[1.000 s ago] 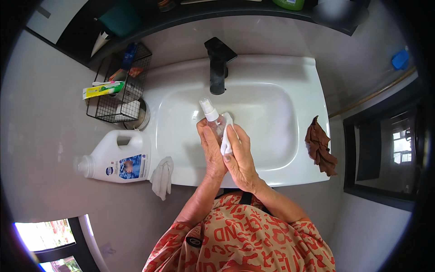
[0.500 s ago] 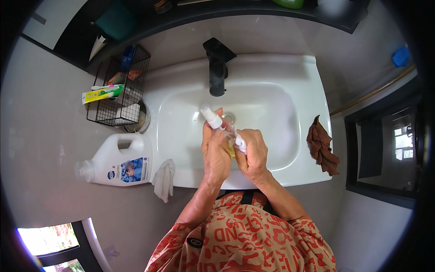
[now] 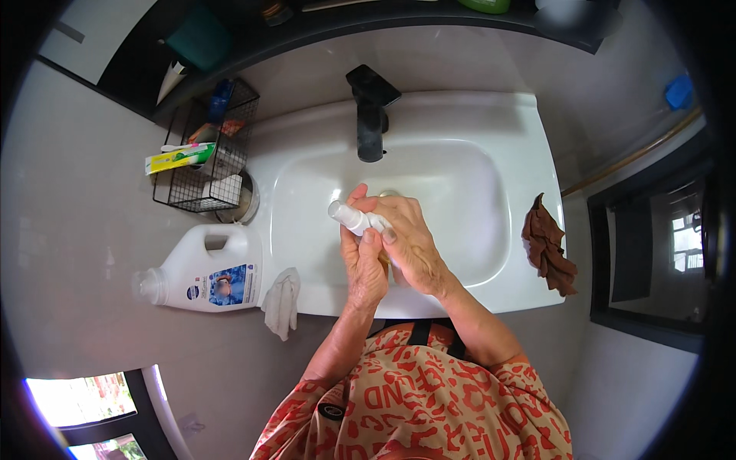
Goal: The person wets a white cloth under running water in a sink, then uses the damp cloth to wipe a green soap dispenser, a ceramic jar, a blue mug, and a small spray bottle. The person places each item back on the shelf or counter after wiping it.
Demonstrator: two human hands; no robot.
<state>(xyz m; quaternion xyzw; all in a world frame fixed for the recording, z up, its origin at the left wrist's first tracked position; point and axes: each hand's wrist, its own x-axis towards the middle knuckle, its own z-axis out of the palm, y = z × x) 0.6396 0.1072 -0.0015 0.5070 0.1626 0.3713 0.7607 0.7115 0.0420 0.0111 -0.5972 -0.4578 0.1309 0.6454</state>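
Above the white sink (image 3: 468, 207), my left hand (image 3: 362, 272) is closed around a small spray bottle (image 3: 349, 218) with a white top and a clear cap. The bottle leans with its top toward the far left, and most of its body is hidden by my fingers. My right hand (image 3: 415, 244) overlaps it from the right, closed on a bunched white cloth (image 3: 378, 222) pressed against the bottle just below its top. Only a small piece of the cloth shows between my fingers.
A black faucet (image 3: 370, 130) rises behind my hands. On the left are a wire basket (image 3: 201, 188), a large white jug (image 3: 207, 268) and a grey-white rag (image 3: 282, 303). A crumpled brown cloth (image 3: 547, 249) lies on the sink's right rim. A dark shelf (image 3: 322, 27) runs along the back.
My right hand has moved up and left over the bottle, bringing the white cloth nearer its top. The bottle tilts further left.
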